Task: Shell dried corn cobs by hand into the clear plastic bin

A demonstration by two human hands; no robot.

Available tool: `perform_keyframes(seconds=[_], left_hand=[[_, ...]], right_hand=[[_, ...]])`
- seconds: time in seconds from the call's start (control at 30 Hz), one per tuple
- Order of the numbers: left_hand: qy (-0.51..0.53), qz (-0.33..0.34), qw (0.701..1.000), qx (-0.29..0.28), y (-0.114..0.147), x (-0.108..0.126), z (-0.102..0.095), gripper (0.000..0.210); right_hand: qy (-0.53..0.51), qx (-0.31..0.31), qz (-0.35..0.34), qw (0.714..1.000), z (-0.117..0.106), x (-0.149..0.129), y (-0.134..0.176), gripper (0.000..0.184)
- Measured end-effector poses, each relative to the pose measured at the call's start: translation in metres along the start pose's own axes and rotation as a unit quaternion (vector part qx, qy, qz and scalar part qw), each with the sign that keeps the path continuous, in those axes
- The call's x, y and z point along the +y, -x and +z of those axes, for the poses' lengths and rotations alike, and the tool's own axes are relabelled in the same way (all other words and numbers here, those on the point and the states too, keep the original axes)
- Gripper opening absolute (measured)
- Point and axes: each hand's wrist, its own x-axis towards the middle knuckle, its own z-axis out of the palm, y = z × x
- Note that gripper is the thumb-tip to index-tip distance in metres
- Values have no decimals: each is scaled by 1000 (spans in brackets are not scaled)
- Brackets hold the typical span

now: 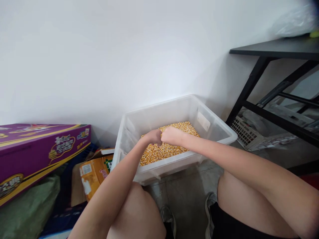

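Observation:
A translucent white plastic bin (164,167) stands on the floor against the wall, tilted in my view. Loose yellow corn kernels (159,153) cover its bottom. Both hands are inside the bin, close together just above the kernels. My left hand (155,136) is curled with its fingers pointing down. My right hand (171,135) is closed like a fist beside it, knuckles up. The hands seem to touch or nearly touch. Whatever lies within the fingers is hidden from this angle.
At the left lie a purple printed carton (45,146), a torn orange cardboard box (93,176) and a green sack (35,205). A black metal-framed table (274,49) stands right, with a white plastic basket (246,134) beneath. My knees and shoes flank the bin's near side.

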Motion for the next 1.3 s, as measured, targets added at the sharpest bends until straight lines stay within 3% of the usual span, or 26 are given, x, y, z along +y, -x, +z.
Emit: perform_keyframes(seconds=[0.13, 0.3, 0.43, 0.53, 0.67, 0.83, 0.97, 1.17, 1.23, 1.3], left_hand=[[-13, -1, 1000, -15, 0, 2, 2, 23], [-70, -5, 996, -54, 1, 8, 8, 33], [-42, 2, 999, -13, 1, 7, 9, 37], [-36, 3, 999, 12, 0, 1, 7, 32], [-53, -11, 998, 21, 0, -4, 4, 28], [-66, -20, 997, 28, 3, 1, 1, 18], [9, -79, 995, 61, 1, 3, -1, 21], [4, -139, 982, 128, 0, -3, 0, 29], [-10, -138, 981, 139, 2, -4, 0, 31], [-21, -133, 980, 147, 3, -6, -1, 34]], right_hand=[[-12, -6, -11, 1000, -1, -3, -1, 21], [-79, -22, 7, 997, 5, 0, 3, 20], [-100, -22, 37, 994, 11, 9, 6, 18], [-61, 11, 16, 998, 12, 12, 5, 16], [-46, 40, -9, 998, 13, 11, 1, 15], [-75, 50, 19, 996, 14, 11, 3, 16], [-116, 64, 74, 988, 10, 13, 6, 19], [-140, -23, 224, 964, 17, 24, 7, 23], [-140, -17, 253, 957, 20, 34, 11, 21], [-143, 21, 249, 957, 22, 44, 16, 31]])
